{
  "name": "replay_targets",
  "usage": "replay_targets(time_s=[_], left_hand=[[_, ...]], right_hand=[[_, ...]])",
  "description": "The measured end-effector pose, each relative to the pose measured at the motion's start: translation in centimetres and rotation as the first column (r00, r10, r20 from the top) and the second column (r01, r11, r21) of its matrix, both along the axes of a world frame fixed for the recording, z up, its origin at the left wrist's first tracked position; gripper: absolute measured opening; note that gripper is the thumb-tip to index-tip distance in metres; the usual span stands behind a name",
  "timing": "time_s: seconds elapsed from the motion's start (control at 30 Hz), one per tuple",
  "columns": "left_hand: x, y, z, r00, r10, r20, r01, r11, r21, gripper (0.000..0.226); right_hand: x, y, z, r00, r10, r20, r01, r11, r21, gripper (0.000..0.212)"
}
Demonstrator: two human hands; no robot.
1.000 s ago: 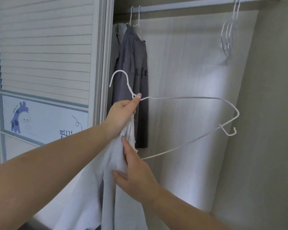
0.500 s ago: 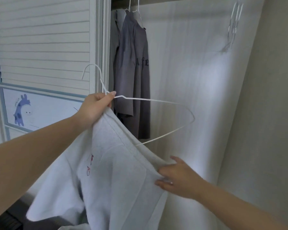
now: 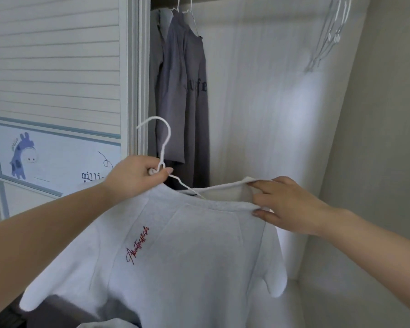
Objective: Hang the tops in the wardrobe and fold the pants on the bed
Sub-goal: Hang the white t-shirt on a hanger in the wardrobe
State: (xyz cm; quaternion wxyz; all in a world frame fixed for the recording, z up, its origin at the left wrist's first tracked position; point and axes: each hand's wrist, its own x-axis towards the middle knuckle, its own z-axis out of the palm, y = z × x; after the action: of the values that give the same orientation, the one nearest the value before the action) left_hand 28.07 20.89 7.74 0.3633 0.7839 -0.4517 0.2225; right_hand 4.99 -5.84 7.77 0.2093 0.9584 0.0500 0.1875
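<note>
White top on a hanger, held before the open wardrobe.
My left hand [image 3: 135,177] grips the hanger [image 3: 162,147] at its neck; my right hand [image 3: 287,204] pinches the top [image 3: 175,256] at its collar; a grey top [image 3: 187,91] hangs at the wardrobe's left edge.

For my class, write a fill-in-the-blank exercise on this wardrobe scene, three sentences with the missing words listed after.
1. The left hand holds a white wire ____ by its neck.
2. The right hand pinches the ____ of the light grey top.
3. The script on the light grey top's chest is ____ in colour.

Missing words: hanger; collar; red
</note>
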Motion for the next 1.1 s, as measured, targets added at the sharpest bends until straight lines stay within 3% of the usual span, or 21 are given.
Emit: replay_targets(time_s=[0.1,0.33,0.57,0.67,0.83,0.97,1.1], left_hand=[[-1.8,-1.8,-0.3,0.999,-0.041,0.031,0.042,0.999,-0.026,0.045],[-4.4,-4.2,0.5,0.985,-0.171,0.033,0.174,0.973,-0.152,0.044],[-2.8,-1.6,0.2,0.994,-0.076,0.079,0.080,0.995,-0.057,0.032],[-1.3,0.3,-0.7,0.999,-0.034,0.016,0.035,0.998,-0.057,0.042],[-1.4,1.0,-2.4,0.997,-0.053,-0.058,0.048,0.995,-0.088,0.041],[-2.4,-0.5,-2.2,0.999,-0.041,-0.018,0.040,0.998,-0.055,0.040],[-3.3,-1.5,-1.8,0.999,0.018,0.033,-0.018,1.000,0.003,0.047]], right_hand=[[1.2,1.9,0.5,0.994,0.111,0.003,-0.111,0.993,-0.031,0.019],[2.7,2.9,0.8,0.998,-0.007,-0.055,-0.001,0.988,-0.155,0.024],[1.0,1.1,1.2,0.998,0.019,-0.063,-0.028,0.987,-0.155,0.018],[-0.4,0.1,1.8,0.999,-0.015,-0.049,0.010,0.997,-0.083,0.022],[-1.0,0.0,1.8,0.996,0.047,-0.080,-0.058,0.988,-0.146,0.026],[0.3,1.3,2.5,0.984,0.007,-0.176,-0.039,0.983,-0.178,0.025],[0.6,2.2,3.0,0.985,0.041,-0.168,-0.065,0.988,-0.138,0.021]])
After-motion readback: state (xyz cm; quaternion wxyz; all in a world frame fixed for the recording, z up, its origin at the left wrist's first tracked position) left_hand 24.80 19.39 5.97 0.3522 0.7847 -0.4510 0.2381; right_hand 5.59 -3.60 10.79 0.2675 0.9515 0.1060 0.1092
